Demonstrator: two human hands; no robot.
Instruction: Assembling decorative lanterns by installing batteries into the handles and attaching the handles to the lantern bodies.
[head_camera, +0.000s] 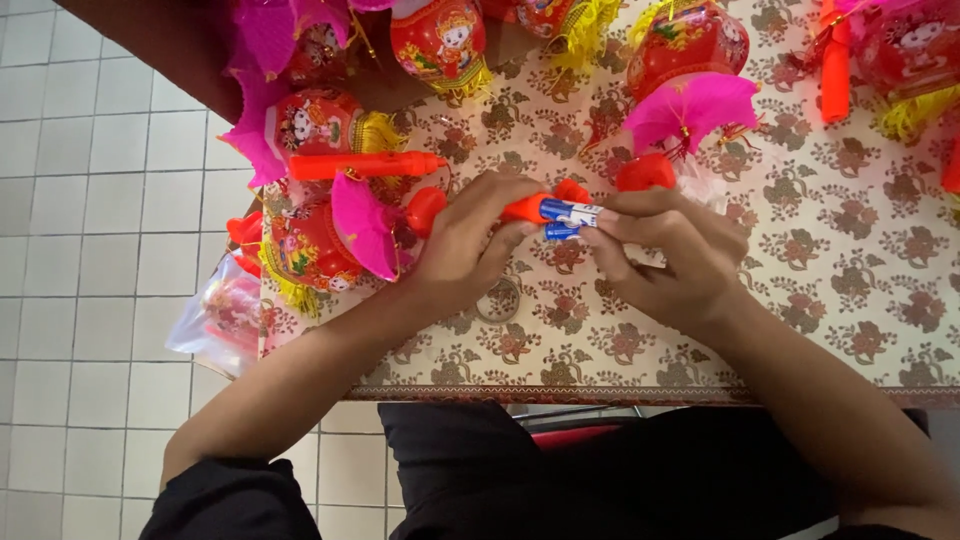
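Left hand (468, 243) of the person is closed around an orange plastic handle (528, 208), with the fingers wrapped over it from above. Right hand (668, 258) meets it from the other side; its fingertips (608, 222) are pinched together on two small blue and white batteries (568, 212), which sit at the open end of the orange handle, touching it. Both hands rest low over the table (850, 330), which is covered by a cloth with a brown flower pattern. Just below the left hand, a small metal ring (499, 300) lies flat on the cloth. To the left of the orange handle lies a red toy lantern (312, 245) with a pink fan-shaped part and yellow fringe, and above it there is a second orange stick (365, 165), lying nearly level. More red and pink lanterns (688, 40) are spread along the far side of the table, well apart from the hands. At the table's left edge hangs a clear plastic bag (215, 315), over the white tiled floor (90, 200).
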